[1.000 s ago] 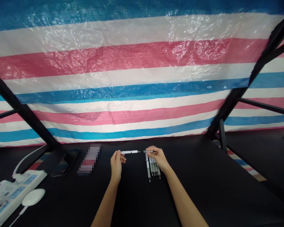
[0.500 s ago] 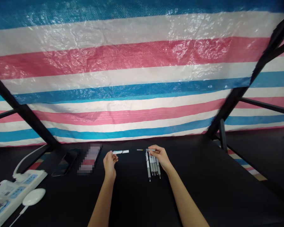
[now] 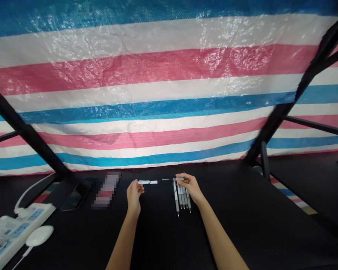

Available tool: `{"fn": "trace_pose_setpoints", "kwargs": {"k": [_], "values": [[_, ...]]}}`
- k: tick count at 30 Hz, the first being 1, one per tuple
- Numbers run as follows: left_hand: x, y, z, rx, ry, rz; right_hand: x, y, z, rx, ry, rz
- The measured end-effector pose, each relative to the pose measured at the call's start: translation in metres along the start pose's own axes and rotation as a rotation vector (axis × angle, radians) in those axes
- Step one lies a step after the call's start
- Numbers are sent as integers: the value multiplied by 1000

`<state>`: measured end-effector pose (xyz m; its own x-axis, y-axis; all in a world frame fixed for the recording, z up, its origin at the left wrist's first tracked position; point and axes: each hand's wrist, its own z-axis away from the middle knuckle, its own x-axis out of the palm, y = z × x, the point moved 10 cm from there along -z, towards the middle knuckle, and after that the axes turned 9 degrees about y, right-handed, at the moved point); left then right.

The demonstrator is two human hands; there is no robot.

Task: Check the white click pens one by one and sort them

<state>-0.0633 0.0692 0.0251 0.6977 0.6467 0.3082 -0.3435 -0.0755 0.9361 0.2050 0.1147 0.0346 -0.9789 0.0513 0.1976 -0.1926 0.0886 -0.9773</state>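
Observation:
My left hand (image 3: 134, 195) pinches a white pen barrel (image 3: 152, 182), which points level to the right. In my right hand (image 3: 190, 186), closed at thumb and fingertips, is the front part of a pen (image 3: 175, 179) with a thin refill (image 3: 166, 179) sticking out toward the left. A small gap separates the refill's end from the barrel. Below the right fingers, several white pens with grey grips (image 3: 183, 197) lie side by side, tips toward me. The leftmost pen (image 3: 176, 198) sits slightly apart from the others, and the right fingers hide some upper ends.
Left of my hands lie a phone with a blurred-out screen (image 3: 108, 189) and a dark phone (image 3: 77, 195). A white power strip (image 3: 19, 228) and a white round charger (image 3: 39, 236) are at the lower left. Striped sheeting (image 3: 157, 112) and black frame bars (image 3: 278, 116) stand behind the black table (image 3: 169, 240).
My left hand has moved slightly to the right with the pen barrel, narrowing the gap to the refill. My right hand has stayed almost in place.

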Motion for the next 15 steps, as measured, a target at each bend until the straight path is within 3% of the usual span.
{"fn": "trace_pose_setpoints", "kwargs": {"k": [15], "values": [[13, -7, 6, 30, -90, -33, 15, 3, 4, 35, -70, -6]]}}
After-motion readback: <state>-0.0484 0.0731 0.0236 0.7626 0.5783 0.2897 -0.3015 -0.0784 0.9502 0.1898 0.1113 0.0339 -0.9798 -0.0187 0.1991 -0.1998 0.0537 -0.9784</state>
